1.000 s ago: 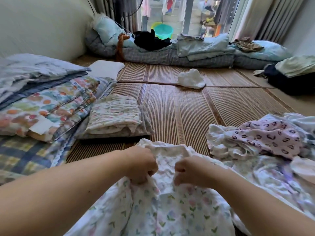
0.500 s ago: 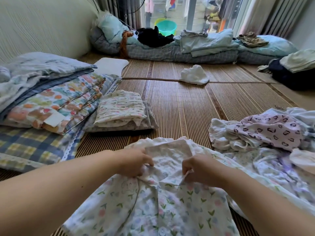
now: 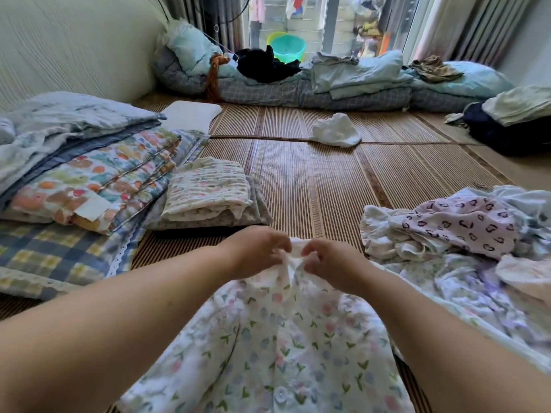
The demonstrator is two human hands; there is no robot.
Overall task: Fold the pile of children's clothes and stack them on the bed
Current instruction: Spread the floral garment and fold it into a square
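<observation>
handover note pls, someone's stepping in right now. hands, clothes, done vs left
Left hand and right hand: both pinch the top edge of the tulip-print shirt, close together near the collar. Shirt lies spread on the mat, button side up, not yet folded.
Done: a small folded stack sits on the mat beside the bedding on the left.
Left: this shirt, then the unfolded pile on the right, heart-print piece on top. A white garment lies alone farther out on the mat.
</observation>
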